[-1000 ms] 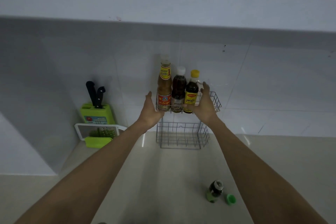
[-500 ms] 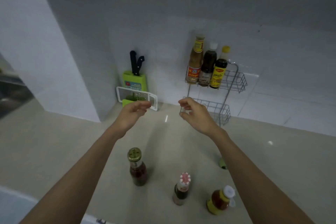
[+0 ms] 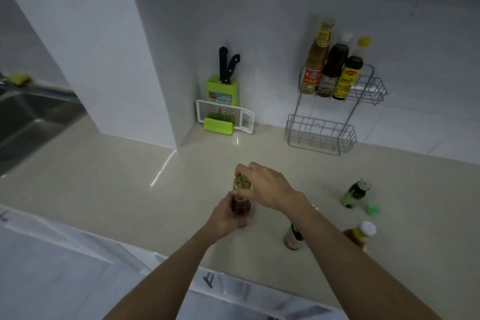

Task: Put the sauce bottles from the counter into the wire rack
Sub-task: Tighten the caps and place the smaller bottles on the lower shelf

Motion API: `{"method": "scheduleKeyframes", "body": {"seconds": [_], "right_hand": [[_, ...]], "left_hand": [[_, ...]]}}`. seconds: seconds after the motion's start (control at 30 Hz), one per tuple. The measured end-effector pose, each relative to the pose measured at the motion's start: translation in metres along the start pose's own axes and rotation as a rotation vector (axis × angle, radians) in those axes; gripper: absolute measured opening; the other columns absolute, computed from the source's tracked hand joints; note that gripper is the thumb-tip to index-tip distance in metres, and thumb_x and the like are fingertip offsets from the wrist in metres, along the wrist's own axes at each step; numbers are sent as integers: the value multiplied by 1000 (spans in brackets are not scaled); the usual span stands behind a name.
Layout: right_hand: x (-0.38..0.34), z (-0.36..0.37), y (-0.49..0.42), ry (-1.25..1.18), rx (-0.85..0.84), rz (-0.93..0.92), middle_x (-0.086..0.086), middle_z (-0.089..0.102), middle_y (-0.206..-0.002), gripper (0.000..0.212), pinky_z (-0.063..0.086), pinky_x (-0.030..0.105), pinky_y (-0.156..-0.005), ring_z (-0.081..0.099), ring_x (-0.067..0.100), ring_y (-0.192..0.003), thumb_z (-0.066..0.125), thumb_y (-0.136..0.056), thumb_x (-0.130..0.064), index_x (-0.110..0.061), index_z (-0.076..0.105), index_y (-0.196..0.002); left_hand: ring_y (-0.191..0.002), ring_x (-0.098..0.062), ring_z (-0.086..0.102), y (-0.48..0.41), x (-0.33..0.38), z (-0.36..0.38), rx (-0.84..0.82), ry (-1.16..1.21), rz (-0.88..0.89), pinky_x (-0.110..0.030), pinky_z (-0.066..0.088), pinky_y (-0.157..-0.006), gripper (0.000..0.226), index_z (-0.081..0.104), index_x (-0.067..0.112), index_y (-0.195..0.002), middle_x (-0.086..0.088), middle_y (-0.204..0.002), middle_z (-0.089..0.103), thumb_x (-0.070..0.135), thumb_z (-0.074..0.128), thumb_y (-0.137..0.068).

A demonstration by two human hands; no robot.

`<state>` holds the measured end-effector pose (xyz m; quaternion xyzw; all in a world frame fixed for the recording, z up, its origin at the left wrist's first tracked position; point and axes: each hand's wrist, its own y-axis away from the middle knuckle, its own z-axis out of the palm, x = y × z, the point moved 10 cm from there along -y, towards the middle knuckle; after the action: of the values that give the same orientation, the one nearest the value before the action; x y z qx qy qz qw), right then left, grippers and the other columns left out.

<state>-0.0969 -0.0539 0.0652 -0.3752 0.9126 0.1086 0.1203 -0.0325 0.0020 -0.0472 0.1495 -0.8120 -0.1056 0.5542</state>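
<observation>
Beige counter fills the middle of the head view, where both hands have dropped from mid-air half a second ago onto the dark bottle with the gold cap. The left hand wraps its body from the lower left; the right hand pinches the cap from the right, fingertips curled over the far rim. The bottle's lower part is hidden behind the left hand, so I cannot tell whether it is off the counter. The right forearm covers the top of a small dark bottle and part of the white-capped bottle at lower right. The wire rack, upper right, holds three bottles on its top shelf.
</observation>
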Motion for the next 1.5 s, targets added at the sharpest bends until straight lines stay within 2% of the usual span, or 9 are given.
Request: {"method": "scheduleKeyframes", "body": {"seconds": [0.1, 0.2, 0.3, 0.43, 0.7, 0.93, 1.13, 1.37, 1.5], "right_hand": [[-1, 3, 5, -11, 28, 51, 7, 53, -105, 42, 46, 38, -73, 55, 29, -93, 57, -87, -53, -19, 46, -110], [-1, 0, 13, -23, -10, 45, 9, 53, -106, 41, 47, 39, -76, 55, 29, -95, 57, -90, -48, -17, 48, -115], [3, -19, 24, -144, -37, -9, 8, 58, -110, 35, 45, 35, -82, 54, 25, -100, 60, -91, -37, -20, 54, -121], [4, -66, 32, -331, -79, -63, -3, 61, -125, 33, 43, 20, -84, 57, 11, -105, 60, -93, -20, -29, 57, -124], [-1, -108, 32, -609, -271, -107, 2, 58, -127, 37, 52, 40, -95, 61, 20, -110, 60, -92, -5, -18, 58, -126], [5, -119, 29, -215, -53, -63, -4, 68, -105, 30, 54, 31, -73, 64, 12, -86, 62, -90, -40, -29, 58, -117], [-38, -127, 41, 374, 281, -340, -7, 42, -58, 36, 39, 31, -52, 42, 20, -49, 16, -95, -52, -26, 37, -81], [12, -116, 11, 272, 361, 125, 9, 54, -69, 30, 35, 34, -58, 55, 32, -65, 27, -96, -37, -22, 49, -82], [-9, -109, 24, 325, 312, -212, 1, 49, -59, 42, 37, 32, -55, 44, 23, -53, 20, -94, -60, -24, 40, -87]], "left_hand": [[-58, 11, 58, -4, 7, 4, 117, 49, 65, -5, 45, -53, 28, 49, 31, -95, 8, -82, 59, 16, 70, -84], [-90, -16, 66, -6, 7, 1, 116, 51, 91, -25, 52, -77, 27, 58, 24, -100, -2, -95, 67, 17, 74, -79], [-85, -29, 63, 2, 23, -7, 110, -27, 188, -46, 51, -79, 22, 55, 33, -85, -14, -92, 64, 26, 69, -70], [-85, -22, 65, 5, 53, -2, -184, 60, 167, -35, 51, -83, 19, 62, 16, -92, -14, -93, 68, 21, 71, -76], [-74, -24, 64, 25, 112, 22, -510, 385, 225, -30, 51, -71, 15, 57, 9, -82, -10, -78, 64, 4, 61, -68], [-62, -23, 62, 11, 106, 0, -154, 286, 200, -39, 52, -71, 15, 60, 7, -74, -11, -65, 65, 10, 67, -62], [-57, -28, 55, 42, 138, 24, -671, 325, 244, -29, 46, -62, 12, 54, 5, -68, -13, -63, 56, -4, 51, -60], [-56, -28, 68, 3, 108, -3, 44, 218, 144, -39, 56, -64, 14, 61, 13, -63, -10, -60, 68, 19, 69, -54], [-58, -27, 57, 16, 115, 20, -467, 287, 193, -37, 48, -67, 17, 53, 1, -73, -15, -62, 56, 2, 59, -57]]}}
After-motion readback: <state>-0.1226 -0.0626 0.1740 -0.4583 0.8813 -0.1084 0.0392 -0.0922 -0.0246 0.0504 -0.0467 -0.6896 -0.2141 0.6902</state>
